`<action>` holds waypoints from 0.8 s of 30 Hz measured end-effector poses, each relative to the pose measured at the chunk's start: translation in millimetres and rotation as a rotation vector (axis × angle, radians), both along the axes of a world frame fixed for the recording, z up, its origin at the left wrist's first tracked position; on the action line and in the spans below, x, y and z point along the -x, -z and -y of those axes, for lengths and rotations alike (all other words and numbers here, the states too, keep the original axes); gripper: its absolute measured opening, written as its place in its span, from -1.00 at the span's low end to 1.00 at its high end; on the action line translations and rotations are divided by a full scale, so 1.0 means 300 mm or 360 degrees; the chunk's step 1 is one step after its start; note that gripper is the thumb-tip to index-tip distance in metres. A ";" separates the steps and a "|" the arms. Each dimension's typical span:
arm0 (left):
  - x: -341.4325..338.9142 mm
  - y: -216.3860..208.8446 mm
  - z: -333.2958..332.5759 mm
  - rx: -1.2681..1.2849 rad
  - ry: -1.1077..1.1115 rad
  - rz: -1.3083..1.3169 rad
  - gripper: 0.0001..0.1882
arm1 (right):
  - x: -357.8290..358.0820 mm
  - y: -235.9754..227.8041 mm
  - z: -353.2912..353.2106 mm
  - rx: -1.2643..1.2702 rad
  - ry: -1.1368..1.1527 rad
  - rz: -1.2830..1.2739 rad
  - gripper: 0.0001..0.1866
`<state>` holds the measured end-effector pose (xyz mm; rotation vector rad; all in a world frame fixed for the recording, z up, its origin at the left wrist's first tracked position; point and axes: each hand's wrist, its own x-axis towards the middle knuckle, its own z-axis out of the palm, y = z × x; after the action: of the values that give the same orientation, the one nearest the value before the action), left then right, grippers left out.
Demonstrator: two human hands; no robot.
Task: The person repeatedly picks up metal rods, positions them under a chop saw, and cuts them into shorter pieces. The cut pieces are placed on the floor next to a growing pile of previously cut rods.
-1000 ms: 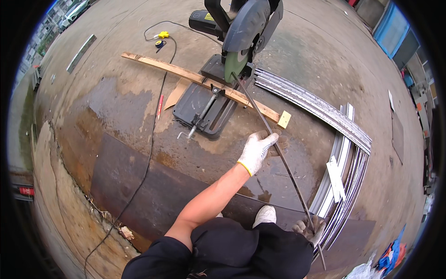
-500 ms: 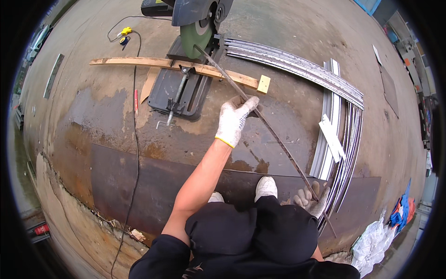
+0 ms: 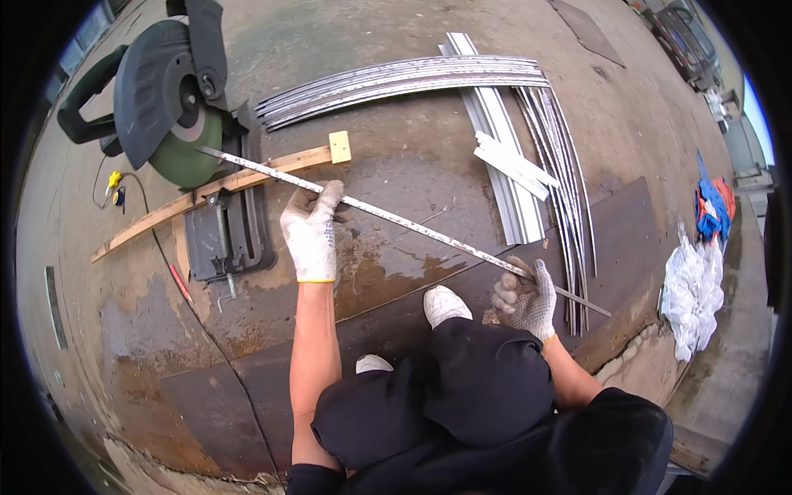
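Note:
A long, thin metal strip point(image 3: 412, 227), whitish and speckled on its upper face, slants across in front of me. My left hand point(image 3: 310, 235), in a white knit glove, is closed on it towards its far left part. Around its near right part my right hand point(image 3: 528, 305), in a dirtier glove, is closed too, and a short end sticks out beyond. The strip's far tip overlaps the green disc point(image 3: 191, 157) of a dark cut-off saw point(image 3: 153, 91) in view; I cannot tell whether they touch. A wooden batten point(image 3: 161, 216) with a yellow end block point(image 3: 340, 147) lies across the saw's base point(image 3: 227, 243).
A bundle of metal strips point(image 3: 396, 87) lies beyond my hands, across white channel profiles point(image 3: 503, 165). More thin strips point(image 3: 569, 206) lie at the right. A black cable point(image 3: 239, 384) runs along the left floor. Crumpled clear plastic point(image 3: 693, 297) lies far right.
The view has swung to the right, so the saw now sits further left. The strip lies flatter across the view and shows a pale face instead of a dark one. Both hands still hold it.

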<state>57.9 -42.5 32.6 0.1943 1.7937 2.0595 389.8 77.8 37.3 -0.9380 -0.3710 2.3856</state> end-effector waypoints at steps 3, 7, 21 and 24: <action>-0.068 -0.006 -0.140 -0.0066 0.0374 -0.0067 -0.64 | -0.089 0.044 -0.064 0.0053 0.0247 0.0013 -0.51; -0.286 -0.030 -0.246 -0.0132 0.1016 -0.0150 -0.50 | -0.295 0.135 -0.213 0.0085 0.0689 -0.0209 -0.55; -0.501 0.238 -0.157 0.0347 0.1764 0.0397 -0.54 | -0.832 0.573 -0.684 -0.0066 0.1713 0.0206 -0.51; -0.479 0.254 -0.161 0.0452 0.1661 0.0449 -0.58 | -0.737 0.570 -0.785 0.0234 0.1710 0.0232 -0.42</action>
<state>201.6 5.7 -43.7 0.5748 1.3333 1.0273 610.9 313.3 -133.7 -1.0183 0.2345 1.3699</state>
